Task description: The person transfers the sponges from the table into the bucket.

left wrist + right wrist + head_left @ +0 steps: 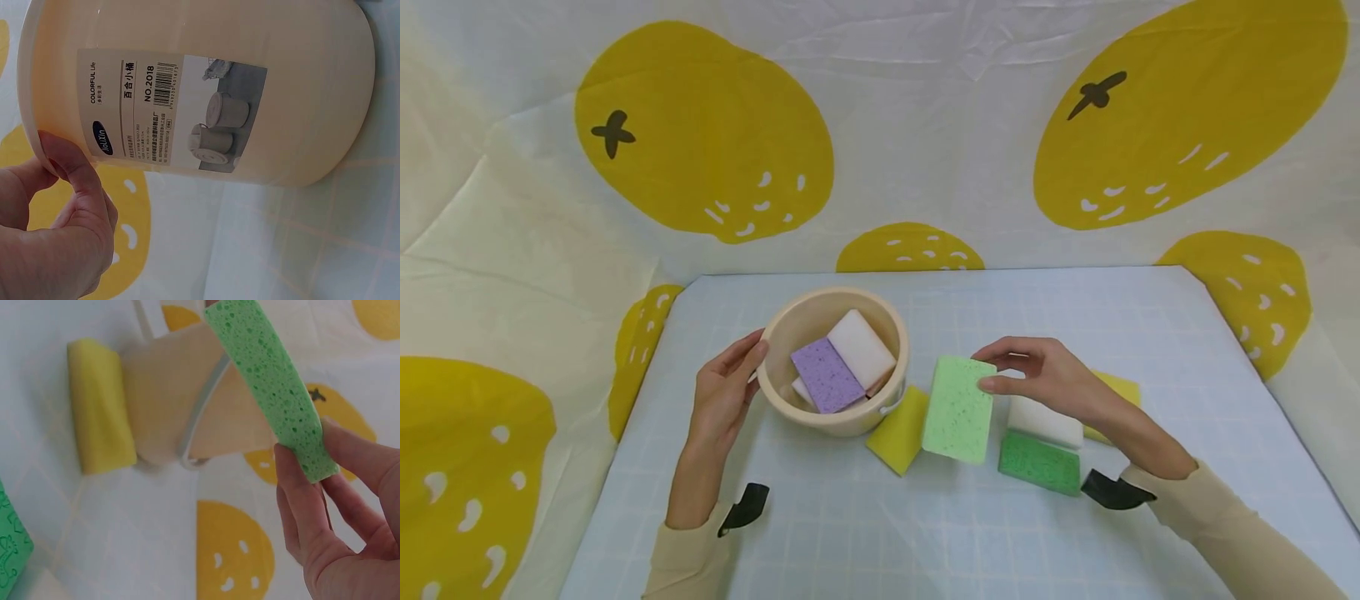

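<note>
Pale blue, faintly gridded tabletop is spreading out flat. White sheet is rising behind the far edge, creasing in places; large yellow fruit-like prints are covering parts. Similar sheeting is flanking left and right edges.

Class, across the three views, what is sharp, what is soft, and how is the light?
Head view: soft light, faint shadows on the table; left wrist view: dimmer, but the larger print on the label reads clearly; right wrist view: the pores of the light green sponge look crisp, the yellow sponge softer.
</note>
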The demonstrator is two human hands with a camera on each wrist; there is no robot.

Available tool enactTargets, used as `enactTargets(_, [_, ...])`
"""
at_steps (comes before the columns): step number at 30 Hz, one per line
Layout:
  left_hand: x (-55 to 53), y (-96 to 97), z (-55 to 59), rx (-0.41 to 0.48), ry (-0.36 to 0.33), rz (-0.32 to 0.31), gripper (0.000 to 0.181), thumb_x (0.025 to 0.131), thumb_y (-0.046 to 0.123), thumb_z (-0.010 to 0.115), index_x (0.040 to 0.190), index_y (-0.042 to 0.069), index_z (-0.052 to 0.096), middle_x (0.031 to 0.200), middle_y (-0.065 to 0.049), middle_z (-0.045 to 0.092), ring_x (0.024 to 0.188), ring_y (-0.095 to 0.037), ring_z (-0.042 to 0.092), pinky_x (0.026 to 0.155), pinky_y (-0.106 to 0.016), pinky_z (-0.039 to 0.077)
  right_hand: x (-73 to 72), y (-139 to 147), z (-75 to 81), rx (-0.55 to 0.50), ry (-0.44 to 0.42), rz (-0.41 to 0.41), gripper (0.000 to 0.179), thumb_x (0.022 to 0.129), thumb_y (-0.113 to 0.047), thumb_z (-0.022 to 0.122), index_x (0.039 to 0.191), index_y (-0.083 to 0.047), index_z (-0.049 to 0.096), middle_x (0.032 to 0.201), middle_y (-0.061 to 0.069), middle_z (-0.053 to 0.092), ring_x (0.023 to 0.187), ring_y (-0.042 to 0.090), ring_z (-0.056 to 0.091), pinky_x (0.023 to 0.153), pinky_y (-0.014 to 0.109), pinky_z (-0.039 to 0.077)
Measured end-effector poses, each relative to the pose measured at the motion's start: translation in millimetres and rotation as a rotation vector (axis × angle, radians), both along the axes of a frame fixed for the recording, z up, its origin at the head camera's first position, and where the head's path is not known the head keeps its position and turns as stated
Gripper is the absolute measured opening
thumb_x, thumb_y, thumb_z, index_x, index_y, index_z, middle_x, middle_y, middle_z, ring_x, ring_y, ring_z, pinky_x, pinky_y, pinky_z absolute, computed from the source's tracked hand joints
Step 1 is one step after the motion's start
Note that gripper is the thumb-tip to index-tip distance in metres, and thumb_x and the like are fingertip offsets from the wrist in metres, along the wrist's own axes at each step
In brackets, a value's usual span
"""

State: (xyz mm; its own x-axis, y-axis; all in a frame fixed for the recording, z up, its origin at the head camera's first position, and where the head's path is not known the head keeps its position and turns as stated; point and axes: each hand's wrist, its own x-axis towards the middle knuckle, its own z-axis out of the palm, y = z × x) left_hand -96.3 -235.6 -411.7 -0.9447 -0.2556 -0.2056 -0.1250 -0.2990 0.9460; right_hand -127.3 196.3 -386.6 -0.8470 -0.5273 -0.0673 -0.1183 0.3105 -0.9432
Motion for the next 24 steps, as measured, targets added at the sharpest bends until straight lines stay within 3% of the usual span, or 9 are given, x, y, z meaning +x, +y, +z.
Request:
enactTargets(16, [1.1,1.2,0.8,-0.026,-0.023,-0.008,0.057,0.092,0.024,0.079,0.140,0.000,0.060,0.128,-0.002,0.068,0.115,-0.011,0.066,0.095,-0.025,0.055,-21.9,-26,27.2,-0.042,-0.019,0.023,0.035,0.092,-0.023,0.081,0.125,-0.016,0.071,0.127,0.004,0.068,0.120,0.022,0.064,0.097,0.033,0.057])
enactTargets(24, [0.8,0.2,1.3,-0.009,0.002,-0.004,0.055,0.092,0.022,0.080,0.138,0.000,0.062,0.123,0.000,0.071,0.113,-0.011,0.067,0.094,-0.025,0.056,-32.2,-46,41.6,-0.066,-0.026,0.047,0.036,0.091,-0.021,0.082,0.125,-0.015,0.071,0.126,0.006,0.069,0.115,0.024,0.065,0.095,0.035,0.058])
